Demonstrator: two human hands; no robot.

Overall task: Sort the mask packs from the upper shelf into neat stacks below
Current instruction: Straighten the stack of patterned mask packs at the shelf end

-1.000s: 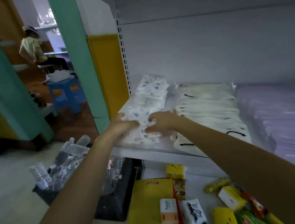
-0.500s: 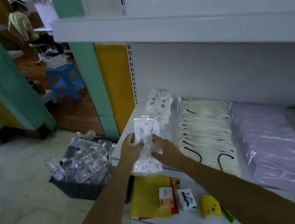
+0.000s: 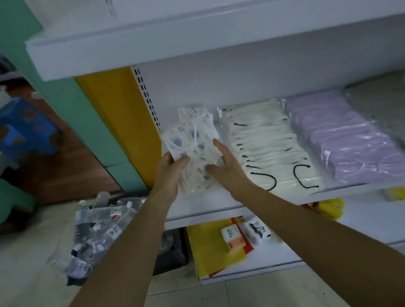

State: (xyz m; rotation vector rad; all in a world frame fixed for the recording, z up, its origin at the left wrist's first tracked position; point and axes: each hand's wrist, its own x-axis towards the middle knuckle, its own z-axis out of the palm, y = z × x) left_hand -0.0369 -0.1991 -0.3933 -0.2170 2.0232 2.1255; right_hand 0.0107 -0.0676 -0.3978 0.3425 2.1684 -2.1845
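Dim, flat, bluish indoor light, with soft shadow beneath the upper shelf point(image 3: 182, 41). Wide-angle distortion bows shelf edges toward the frame's borders. The blue stool point(image 3: 14, 125) at upper left is smeared by blur. Faint glare streaks the purple packs point(image 3: 347, 135).

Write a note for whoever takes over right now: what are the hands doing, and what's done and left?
Left hand grips the patterned mask packs; right hand presses straight fingers against their right edge.
The bundle is over the left end of the middle shelf, beside the white stack and purple stack.
Done: those two stacks lie neat.
Left: set this bundle down squared. Upper shelf's top is hidden.
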